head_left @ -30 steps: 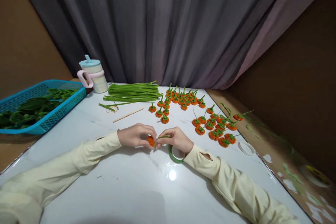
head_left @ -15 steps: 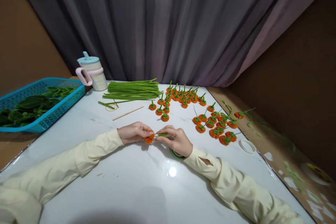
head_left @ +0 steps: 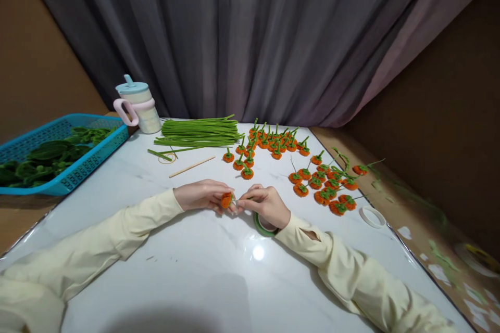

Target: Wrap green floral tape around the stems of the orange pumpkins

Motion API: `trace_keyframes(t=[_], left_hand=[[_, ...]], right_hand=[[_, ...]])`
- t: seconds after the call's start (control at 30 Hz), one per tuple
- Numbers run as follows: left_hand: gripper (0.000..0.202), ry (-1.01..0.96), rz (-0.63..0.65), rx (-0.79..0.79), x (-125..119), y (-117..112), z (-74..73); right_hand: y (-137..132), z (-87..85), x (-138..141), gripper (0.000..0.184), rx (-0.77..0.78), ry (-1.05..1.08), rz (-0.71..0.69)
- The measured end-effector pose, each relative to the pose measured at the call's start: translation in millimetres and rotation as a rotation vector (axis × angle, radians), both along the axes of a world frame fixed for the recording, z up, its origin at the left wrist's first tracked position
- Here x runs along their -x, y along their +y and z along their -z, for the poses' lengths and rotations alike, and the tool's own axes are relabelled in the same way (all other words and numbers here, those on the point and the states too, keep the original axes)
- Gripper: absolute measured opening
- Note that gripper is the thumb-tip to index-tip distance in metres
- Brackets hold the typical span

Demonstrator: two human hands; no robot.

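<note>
one orange piece (head_left: 226, 200) in left fingers (head_left: 219, 188), details unclear

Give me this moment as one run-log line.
Left hand: holds orange piece | right hand: fingertips pinched beside it | on table: green ring-shaped roll

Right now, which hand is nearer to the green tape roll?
Right. The right hand partly hides the green tape roll from view; the left hand, holding an orange piece, is farther off, to the roll's left.
</note>
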State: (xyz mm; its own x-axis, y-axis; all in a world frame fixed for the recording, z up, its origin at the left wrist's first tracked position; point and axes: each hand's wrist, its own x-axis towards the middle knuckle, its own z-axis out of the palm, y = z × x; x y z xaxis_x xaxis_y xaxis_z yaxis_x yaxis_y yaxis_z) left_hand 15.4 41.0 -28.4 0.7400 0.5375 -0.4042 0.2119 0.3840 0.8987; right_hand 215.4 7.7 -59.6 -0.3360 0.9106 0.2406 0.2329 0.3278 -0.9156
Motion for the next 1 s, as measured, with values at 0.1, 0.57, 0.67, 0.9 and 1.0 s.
trace_keyframes(t=[0.1, 0.57, 0.67, 0.9, 1.0], left_hand=[[0.036, 0.222, 0.078, -0.672, -4, -9, -10.5], [0.009, 0.365, 0.125, -1.322, -4, -27, -14.6], [0.009, 0.363, 0.075, -1.005, -5, -24, -15.2], [0.007, 0.226, 0.004, -0.237, -1, -8, -12.8], [0.006, 0.181, 0.002, -0.134, 0, -4, -8.9]], right_hand=[[0, -1.7, -1, 0.026, 0.068, 0.029, -0.013], [-3, -2.6, 1, 0.027, -0.090, -0.047, -0.178], [-5, -1.7, 2, 0.023, -0.275, -0.146, -0.185], [-9, 0.9, 3, 0.016, -0.506, -0.235, -0.167], [-10, 2.1, 3, 0.015, -0.636, -0.280, -0.173]])
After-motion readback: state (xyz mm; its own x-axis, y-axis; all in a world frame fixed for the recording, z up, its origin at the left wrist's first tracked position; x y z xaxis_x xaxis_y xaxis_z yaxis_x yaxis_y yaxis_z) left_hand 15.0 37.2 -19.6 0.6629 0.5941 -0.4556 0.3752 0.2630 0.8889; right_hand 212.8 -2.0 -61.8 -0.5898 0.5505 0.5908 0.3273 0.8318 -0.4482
